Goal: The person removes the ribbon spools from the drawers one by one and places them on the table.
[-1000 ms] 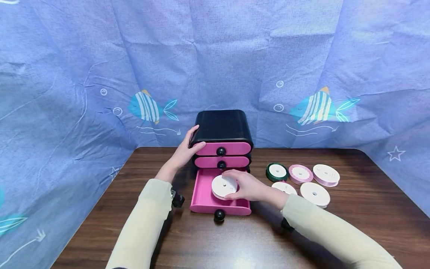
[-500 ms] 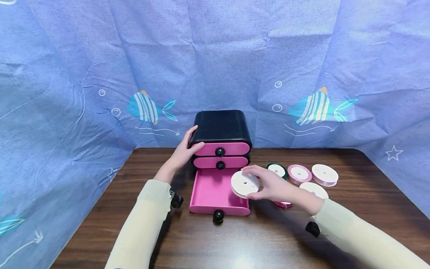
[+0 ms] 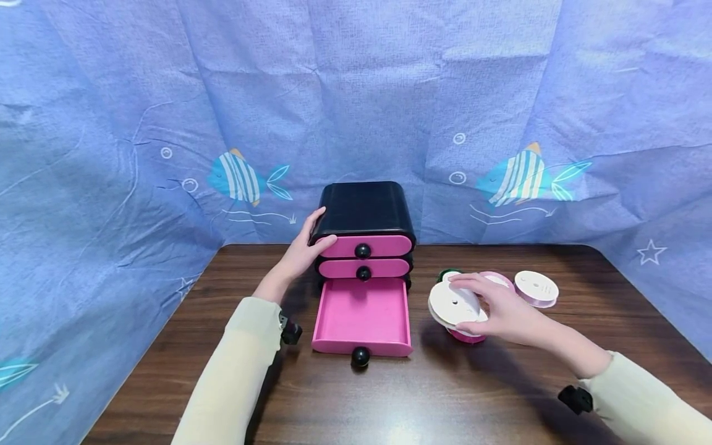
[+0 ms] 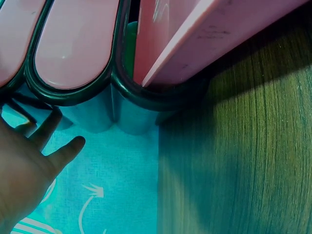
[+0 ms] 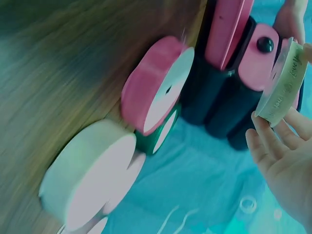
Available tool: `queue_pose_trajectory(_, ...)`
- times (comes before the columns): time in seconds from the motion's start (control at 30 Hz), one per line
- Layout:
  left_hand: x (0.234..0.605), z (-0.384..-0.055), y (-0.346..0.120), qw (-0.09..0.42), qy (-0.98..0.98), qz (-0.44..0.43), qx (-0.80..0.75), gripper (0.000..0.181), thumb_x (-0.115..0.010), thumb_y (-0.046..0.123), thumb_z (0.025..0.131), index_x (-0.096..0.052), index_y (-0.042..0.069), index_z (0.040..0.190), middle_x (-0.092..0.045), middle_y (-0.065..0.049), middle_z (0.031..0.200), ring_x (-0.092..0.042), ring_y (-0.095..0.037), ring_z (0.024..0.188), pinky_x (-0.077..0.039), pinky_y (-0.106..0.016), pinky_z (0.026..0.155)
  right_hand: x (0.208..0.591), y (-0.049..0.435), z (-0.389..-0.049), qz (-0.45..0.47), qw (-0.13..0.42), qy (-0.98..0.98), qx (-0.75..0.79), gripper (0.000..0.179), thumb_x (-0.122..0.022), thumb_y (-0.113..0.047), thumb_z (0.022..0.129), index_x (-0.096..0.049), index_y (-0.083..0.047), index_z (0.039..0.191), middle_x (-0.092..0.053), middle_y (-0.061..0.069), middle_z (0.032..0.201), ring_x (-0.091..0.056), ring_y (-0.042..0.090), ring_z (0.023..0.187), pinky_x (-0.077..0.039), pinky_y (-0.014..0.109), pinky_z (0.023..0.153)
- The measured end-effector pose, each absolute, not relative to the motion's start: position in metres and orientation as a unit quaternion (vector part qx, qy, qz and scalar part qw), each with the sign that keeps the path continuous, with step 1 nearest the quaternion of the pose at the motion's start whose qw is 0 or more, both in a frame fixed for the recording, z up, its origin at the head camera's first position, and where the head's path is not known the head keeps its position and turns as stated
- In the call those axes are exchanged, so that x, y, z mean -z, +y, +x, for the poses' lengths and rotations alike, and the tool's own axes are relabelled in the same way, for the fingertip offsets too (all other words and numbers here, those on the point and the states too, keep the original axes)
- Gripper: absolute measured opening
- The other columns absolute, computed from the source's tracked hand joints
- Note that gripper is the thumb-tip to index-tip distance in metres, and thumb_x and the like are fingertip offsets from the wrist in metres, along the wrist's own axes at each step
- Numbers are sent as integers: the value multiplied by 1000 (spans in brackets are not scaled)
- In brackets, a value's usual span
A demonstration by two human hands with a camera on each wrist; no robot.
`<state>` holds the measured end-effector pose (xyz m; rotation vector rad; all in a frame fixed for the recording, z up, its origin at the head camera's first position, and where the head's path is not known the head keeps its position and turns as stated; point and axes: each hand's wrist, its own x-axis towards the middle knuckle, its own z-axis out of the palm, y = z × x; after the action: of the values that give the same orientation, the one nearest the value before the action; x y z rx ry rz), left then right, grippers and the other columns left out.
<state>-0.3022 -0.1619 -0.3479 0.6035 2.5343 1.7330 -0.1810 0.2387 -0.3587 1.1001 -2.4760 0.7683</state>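
My right hand (image 3: 503, 309) pinches a white ribbon spool (image 3: 453, 303) by its edge, held above the other spools to the right of the drawer unit. In the right wrist view, lettering shows on the pale ribbon wound on this spool (image 5: 285, 90). My left hand (image 3: 300, 253) rests against the left side of the black drawer unit (image 3: 367, 207), its thumb on the pink top drawer front (image 3: 384, 246). Below, the bottom pink drawer (image 3: 364, 312) is pulled out with nothing in it. The left wrist view shows the left fingers (image 4: 68, 152) spread beside the unit.
Under and behind the right hand lie a magenta ribbon spool (image 5: 151, 87), a green one (image 5: 163, 131) and a whitish one (image 5: 90, 165). Farther right sits a pale lilac spool (image 3: 536, 288). A blue fish-print cloth (image 3: 367, 111) hangs behind the wooden table (image 3: 267, 408).
My right hand has lifted the white ribbon spool out of the bottom drawer and carried it right, over the other spools. The left hand has stayed on the unit.
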Motion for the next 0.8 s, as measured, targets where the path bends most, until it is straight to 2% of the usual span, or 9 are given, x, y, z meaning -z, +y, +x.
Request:
queue_pose_trajectory(0.13,349,-301,-162,2,808,194,-557,73,-60,39,96,-16,36,155,-16,1,159,-23,-19,142,-23,-47,111,356,256,-173,375,176,-865,-282,64,-89,-10,63,-62,-4,121,-60,9,120,-52,14,109,-34,11,91)
queue_pose_trajectory(0.27,347,-300,-161,4,809,195,-555,73,-60,41,96,-16,38,154,-16,2,159,-24,-18,141,-23,-48,111,352,275,-166,346,162,-875,-297,67,-90,-9,65,-60,-6,124,-58,9,126,-51,2,111,-33,8,91)
queue_pose_trajectory(0.43,341,-297,-161,17,802,193,-564,74,-60,36,96,-15,35,155,-18,0,159,-26,-21,141,-23,-47,111,351,298,-162,312,192,-890,-272,68,-92,-10,61,-61,-5,121,-60,7,122,-50,-3,106,-38,8,85)
queue_pose_trajectory(0.57,330,-290,-159,25,799,194,-569,76,-61,31,96,-14,28,156,-19,-4,159,-27,-25,140,-23,-47,111,356,316,-162,283,215,-900,-254,67,-93,-9,58,-63,-6,119,-60,8,120,-50,-7,102,-39,7,81)
queue_pose_trajectory(0.67,321,-281,-156,29,802,194,-565,76,-60,27,97,-13,22,157,-18,-7,159,-27,-26,141,-23,-47,111,360,330,-161,256,220,-907,-252,65,-93,-11,59,-64,-7,118,-58,-2,123,-47,-11,101,-36,6,80)
queue_pose_trajectory(0.8,320,-279,-156,29,806,190,-559,75,-58,26,98,-13,22,157,-18,-8,159,-26,-25,141,-23,-46,111,366,348,-159,220,214,-917,-255,62,-92,-14,62,-64,-7,117,-49,-23,123,-43,-16,98,-34,5,78)
